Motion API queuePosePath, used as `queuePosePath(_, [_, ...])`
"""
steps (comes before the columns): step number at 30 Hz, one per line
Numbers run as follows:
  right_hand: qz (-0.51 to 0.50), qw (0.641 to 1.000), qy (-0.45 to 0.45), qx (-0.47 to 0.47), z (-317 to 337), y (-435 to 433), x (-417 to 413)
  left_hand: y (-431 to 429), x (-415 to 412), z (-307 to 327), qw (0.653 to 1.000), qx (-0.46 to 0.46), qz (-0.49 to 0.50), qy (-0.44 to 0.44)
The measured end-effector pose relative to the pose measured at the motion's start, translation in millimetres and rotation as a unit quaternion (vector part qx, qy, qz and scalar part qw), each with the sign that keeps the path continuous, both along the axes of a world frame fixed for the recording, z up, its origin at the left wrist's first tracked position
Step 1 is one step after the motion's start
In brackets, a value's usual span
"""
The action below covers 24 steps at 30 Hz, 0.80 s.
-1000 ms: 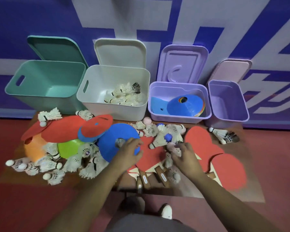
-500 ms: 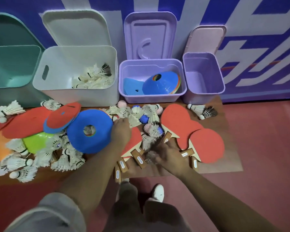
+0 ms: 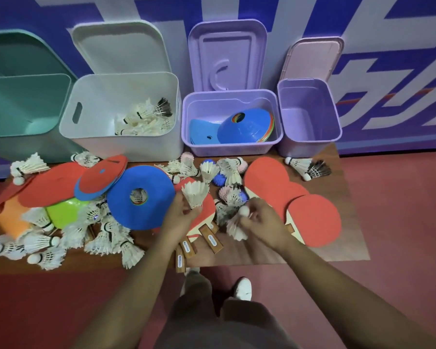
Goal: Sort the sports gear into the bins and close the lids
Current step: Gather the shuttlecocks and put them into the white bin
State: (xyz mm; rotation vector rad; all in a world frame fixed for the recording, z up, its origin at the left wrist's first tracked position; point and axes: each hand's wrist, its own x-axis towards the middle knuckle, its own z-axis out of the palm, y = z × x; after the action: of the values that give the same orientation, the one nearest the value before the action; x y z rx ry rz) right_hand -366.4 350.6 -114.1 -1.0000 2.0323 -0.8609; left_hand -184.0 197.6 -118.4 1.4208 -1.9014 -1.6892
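Observation:
My left hand (image 3: 180, 215) holds a white shuttlecock (image 3: 195, 193) upright, feathers up, above the paddle handles. My right hand (image 3: 261, 224) grips a blurred shuttlecock (image 3: 235, 226), its cork tip showing at my fingers. Four open bins line the wall: a teal bin (image 3: 23, 107), a white bin (image 3: 93, 127) holding shuttlecocks, a wide purple bin (image 3: 212, 146) with cones, and a small purple bin (image 3: 310, 137). Red paddles (image 3: 312, 217), a blue cone (image 3: 141, 197) and spiky balls (image 3: 219, 178) lie on the wooden board (image 3: 347, 245).
Loose shuttlecocks (image 3: 103, 238) are heaped at the board's left beside green (image 3: 66, 212) and orange cones (image 3: 13, 220) and red discs (image 3: 101, 172). Two more shuttlecocks (image 3: 307, 168) lie at the right. All lids lean open against the wall. My shoes (image 3: 243, 288) stand below the board.
Both hands have lifted off the pile, each with a shuttlecock in it. The left one now stands feathers up. The view has shifted slightly.

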Motion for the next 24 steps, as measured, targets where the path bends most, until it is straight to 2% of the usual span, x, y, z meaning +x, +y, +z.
queuePosePath(2, [-0.108,0.987,-0.103,-0.058,23,-15,-13,6,0,0,1.0,0.012,-0.017,-0.014])
queuePosePath(4, [-0.139,0.976,-0.133,-0.101,38,-32,-24,9,-4,5,0.999,0.003,-0.034,-0.009])
queuePosePath(7, [-0.043,0.985,-0.129,-0.11,53,-47,-27,6,-12,16,0.998,-0.026,-0.059,0.013])
queuePosePath(9, [0.04,0.992,-0.09,-0.082,62,-49,-29,-2,-15,22,0.996,-0.042,-0.08,0.01])
queuePosePath(12, [0.17,0.985,-0.017,0.025,75,-50,-34,-11,-15,31,0.99,-0.068,-0.127,-0.005])
queuePosePath(15, [0.238,0.964,0.067,0.094,78,-56,-32,-10,-15,33,0.973,-0.109,-0.2,-0.035])
queuePosePath(17, [0.26,0.954,0.113,0.1,74,-57,-31,-8,-15,29,0.962,-0.124,-0.237,-0.056])
queuePosePath(19, [0.256,0.956,0.115,0.085,70,-59,-30,-4,-18,29,0.96,-0.105,-0.25,-0.064])
queuePosePath(24, [0.196,0.98,0.006,-0.014,69,-56,-7,10,-30,24,0.97,-0.031,-0.24,-0.028])
